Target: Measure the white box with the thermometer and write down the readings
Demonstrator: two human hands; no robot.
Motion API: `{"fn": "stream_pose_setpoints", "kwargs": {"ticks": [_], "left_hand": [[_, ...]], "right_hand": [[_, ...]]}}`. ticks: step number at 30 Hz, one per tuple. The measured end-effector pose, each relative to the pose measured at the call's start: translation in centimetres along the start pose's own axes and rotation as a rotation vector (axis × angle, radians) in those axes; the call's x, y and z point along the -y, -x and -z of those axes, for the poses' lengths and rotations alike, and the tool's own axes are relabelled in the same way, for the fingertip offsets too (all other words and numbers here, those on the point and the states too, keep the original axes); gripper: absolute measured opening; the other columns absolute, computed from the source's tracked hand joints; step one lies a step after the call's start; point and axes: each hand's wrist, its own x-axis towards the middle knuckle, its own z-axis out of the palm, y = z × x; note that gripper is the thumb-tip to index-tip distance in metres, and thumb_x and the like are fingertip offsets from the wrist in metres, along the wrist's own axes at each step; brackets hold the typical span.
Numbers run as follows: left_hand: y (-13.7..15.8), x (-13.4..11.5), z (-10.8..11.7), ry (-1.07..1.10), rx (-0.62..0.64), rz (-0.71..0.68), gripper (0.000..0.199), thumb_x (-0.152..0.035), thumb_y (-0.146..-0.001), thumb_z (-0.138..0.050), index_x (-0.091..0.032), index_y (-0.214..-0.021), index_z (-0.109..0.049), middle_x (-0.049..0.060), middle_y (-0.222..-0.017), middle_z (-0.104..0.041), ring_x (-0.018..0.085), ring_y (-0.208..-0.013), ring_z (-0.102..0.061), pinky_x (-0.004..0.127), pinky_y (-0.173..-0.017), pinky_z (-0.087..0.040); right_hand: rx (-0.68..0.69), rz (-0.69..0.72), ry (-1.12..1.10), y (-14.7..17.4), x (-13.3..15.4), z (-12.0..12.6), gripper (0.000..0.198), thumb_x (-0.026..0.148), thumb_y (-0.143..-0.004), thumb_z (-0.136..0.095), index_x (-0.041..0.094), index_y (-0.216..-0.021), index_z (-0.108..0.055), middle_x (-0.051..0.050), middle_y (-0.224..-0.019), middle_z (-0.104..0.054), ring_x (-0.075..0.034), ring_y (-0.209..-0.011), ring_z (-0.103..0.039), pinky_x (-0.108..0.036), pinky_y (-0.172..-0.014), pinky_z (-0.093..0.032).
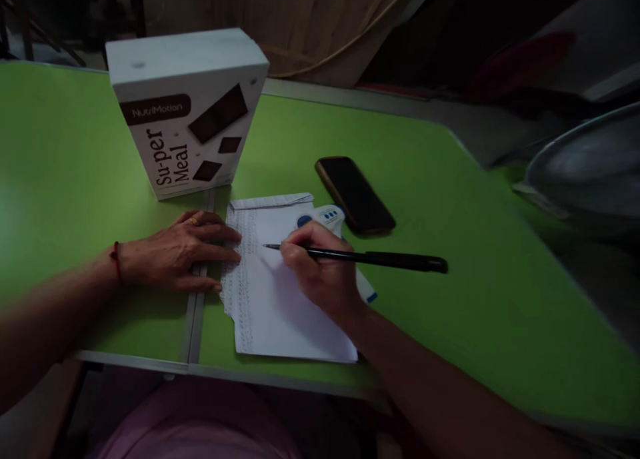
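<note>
A black pen is pinched in my right hand, its tip pointing left just over the white notepad. Whether the tip touches the paper I cannot tell. Rows of small handwriting run along the pad's left side, and the rest of the visible page is blank. My left hand lies with fingers spread, fingertips on the pad's torn left edge. Partly hidden behind my right hand is a white and blue item, sticking out from beside or under the pad; its kind is unclear.
On the green table, a white NutriMotion box stands upright behind my left hand. A dark smartphone in a brown case lies beyond my right hand. A metal seam crosses the tabletop.
</note>
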Motion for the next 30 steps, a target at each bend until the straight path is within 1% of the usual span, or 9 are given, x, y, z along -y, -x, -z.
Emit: {"fn": "stream_pose_setpoints", "kwargs": {"ticks": [3, 5, 8, 11, 16, 20, 22, 25, 30], "left_hand": [[-0.2, -0.7, 0.6, 0.018, -0.088, -0.005, 0.042, -0.047, -0.101, -0.055, -0.013, -0.120, -0.071, 0.021, -0.131, -0.062, 0.034, -0.121, -0.057, 0.049, -0.102, -0.045], [-0.4, -1.6, 0.9, 0.088, -0.118, 0.004, 0.044, -0.046, -0.103, -0.053, -0.009, -0.120, -0.069, 0.020, -0.116, -0.067, 0.027, -0.101, -0.065, 0.038, -0.088, -0.052], [-0.8, -3.4, 0.7, 0.244, -0.040, -0.014, 0.043, -0.042, -0.103, -0.054, -0.005, -0.126, -0.063, 0.013, -0.092, -0.070, 0.019, -0.074, -0.065, 0.029, -0.065, -0.050], [-1.1, -4.9, -0.1, 0.340, 0.059, -0.025, 0.032, -0.040, -0.099, -0.059, -0.011, -0.111, -0.066, 0.010, -0.084, -0.070, 0.020, -0.069, -0.063, 0.029, -0.060, -0.048], [-1.6, -5.7, -0.8, 0.583, 0.042, -0.135, 0.023, -0.038, -0.098, -0.060, -0.017, -0.092, -0.065, 0.009, -0.093, -0.071, 0.020, -0.083, -0.066, 0.031, -0.081, -0.054], [-1.9, -5.7, -0.5, 0.687, 0.024, -0.175, 0.028, -0.042, -0.097, -0.064, -0.014, -0.092, -0.065, 0.010, -0.089, -0.071, 0.021, -0.085, -0.066, 0.031, -0.085, -0.054], [-1.8, -5.8, -0.4, 0.727, 0.015, -0.165, 0.031, -0.044, -0.094, -0.068, -0.013, -0.095, -0.067, 0.011, -0.090, -0.072, 0.022, -0.086, -0.067, 0.031, -0.087, -0.054], [-1.6, -6.1, -0.5, 0.803, 0.063, -0.138, 0.033, -0.046, -0.092, -0.071, -0.015, -0.106, -0.071, 0.008, -0.090, -0.074, 0.021, -0.086, -0.069, 0.031, -0.093, -0.055], [-1.6, -6.0, -0.2, 0.896, 0.141, -0.126, 0.046, -0.043, -0.089, -0.076, -0.017, -0.127, -0.068, 0.012, -0.116, -0.074, 0.026, -0.110, -0.069, 0.033, -0.101, -0.054]], "right_hand": [[-0.047, 0.117, 0.048, 0.0, 0.0, 0.1, 0.009, 0.027, -0.091, -0.057, 0.022, -0.087, -0.063, 0.001, -0.072, -0.066, -0.015, -0.060, -0.059, -0.028, -0.054, -0.048], [-0.030, 0.271, 0.070, 0.0, 0.3, 0.2, 0.012, 0.024, -0.097, -0.055, 0.022, -0.102, -0.066, -0.003, -0.087, -0.072, -0.017, -0.072, -0.066, -0.030, -0.064, -0.054], [0.019, 0.524, -0.002, 0.2, 1.2, 0.3, 0.016, 0.022, -0.100, -0.053, 0.025, -0.111, -0.063, -0.006, -0.096, -0.072, -0.020, -0.089, -0.069, -0.035, -0.078, -0.058], [0.184, 0.656, -0.213, 0.8, 2.6, 0.3, 0.018, 0.027, -0.098, -0.061, 0.024, -0.116, -0.059, -0.008, -0.106, -0.068, -0.021, -0.100, -0.067, -0.038, -0.085, -0.059], [0.408, 0.586, -0.371, 1.9, 3.8, 0.3, 0.013, 0.015, -0.097, -0.059, 0.022, -0.108, -0.060, -0.003, -0.096, -0.061, -0.014, -0.087, -0.061, -0.027, -0.075, -0.056], [0.313, 0.626, -0.305, 1.9, 3.7, 0.3, 0.013, 0.018, -0.093, -0.068, 0.022, -0.103, -0.060, 0.001, -0.084, -0.055, -0.010, -0.072, -0.054, -0.022, -0.063, -0.049], [0.293, 0.649, -0.303, 1.8, 3.7, 0.2, 0.018, 0.021, -0.092, -0.071, 0.023, -0.105, -0.058, 0.000, -0.088, -0.058, -0.013, -0.080, -0.057, -0.026, -0.071, -0.053], [0.390, 0.635, -0.374, 1.7, 3.9, 0.2, 0.021, 0.021, -0.093, -0.067, 0.023, -0.110, -0.055, -0.006, -0.104, -0.062, -0.018, -0.100, -0.061, -0.034, -0.085, -0.056], [0.452, 0.506, -0.415, 1.7, 4.0, 0.5, 0.023, 0.020, -0.087, -0.073, 0.025, -0.100, -0.055, 0.000, -0.089, -0.057, -0.012, -0.074, -0.057, -0.024, -0.064, -0.050]]}}
